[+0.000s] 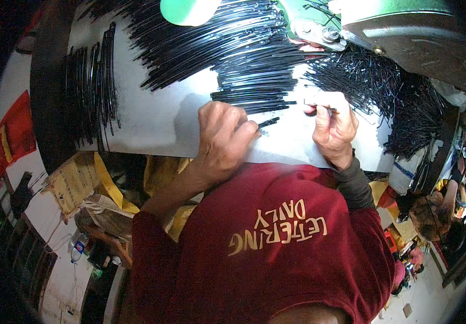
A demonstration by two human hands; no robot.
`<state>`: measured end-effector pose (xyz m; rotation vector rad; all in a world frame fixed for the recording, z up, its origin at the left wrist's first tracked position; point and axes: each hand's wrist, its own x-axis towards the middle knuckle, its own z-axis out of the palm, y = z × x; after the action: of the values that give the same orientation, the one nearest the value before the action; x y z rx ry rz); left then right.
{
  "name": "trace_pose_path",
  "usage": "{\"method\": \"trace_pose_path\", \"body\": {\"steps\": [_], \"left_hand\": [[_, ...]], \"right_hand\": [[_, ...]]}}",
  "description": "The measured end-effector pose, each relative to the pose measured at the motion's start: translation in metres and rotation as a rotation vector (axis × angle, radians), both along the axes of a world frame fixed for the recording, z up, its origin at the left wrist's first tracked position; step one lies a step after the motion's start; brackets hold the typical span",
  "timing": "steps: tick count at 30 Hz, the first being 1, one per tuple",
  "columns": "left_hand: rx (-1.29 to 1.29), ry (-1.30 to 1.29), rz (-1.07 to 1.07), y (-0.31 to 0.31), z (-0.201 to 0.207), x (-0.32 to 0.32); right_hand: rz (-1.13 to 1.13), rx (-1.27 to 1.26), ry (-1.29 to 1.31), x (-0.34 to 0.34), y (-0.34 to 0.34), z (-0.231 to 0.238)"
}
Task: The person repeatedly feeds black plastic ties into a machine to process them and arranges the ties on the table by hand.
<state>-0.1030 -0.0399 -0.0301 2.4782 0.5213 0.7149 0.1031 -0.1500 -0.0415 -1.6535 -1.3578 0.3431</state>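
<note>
Near the front edge of a pale worktop [152, 129], my left hand [222, 135] is closed with its fingers curled. The end of a thin black strip [268, 123] pokes out beside its fingertips. To the right, my right hand [336, 127] has thumb and forefinger pinched together; what is between them is too small to make out. Just beyond my hands lies a stack of thin, glossy black strips [254, 81], roughly side by side. A looser, tangled heap of black strips [352, 75] spreads behind and right of my right hand.
A green machine [303, 11] with bolted metal parts and a grey rounded housing [422, 46] overhang the far right. Another bundle of black strips [90, 86] lies at the left. Yellow sacks [73, 183] sit below the worktop. At the right edge is another person [433, 213].
</note>
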Motion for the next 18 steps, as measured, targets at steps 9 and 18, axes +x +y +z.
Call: {"method": "trace_pose_path", "body": {"steps": [9,18], "left_hand": [[-0.016,-0.05,0.019,-0.002,-0.005,-0.002],[0.224,-0.008,0.008,-0.009,-0.008,-0.007]], "right_hand": [[-0.004,-0.006,0.007,-0.003,0.008,0.002],[-0.04,0.017,0.07,-0.004,0.012,0.005]]}}
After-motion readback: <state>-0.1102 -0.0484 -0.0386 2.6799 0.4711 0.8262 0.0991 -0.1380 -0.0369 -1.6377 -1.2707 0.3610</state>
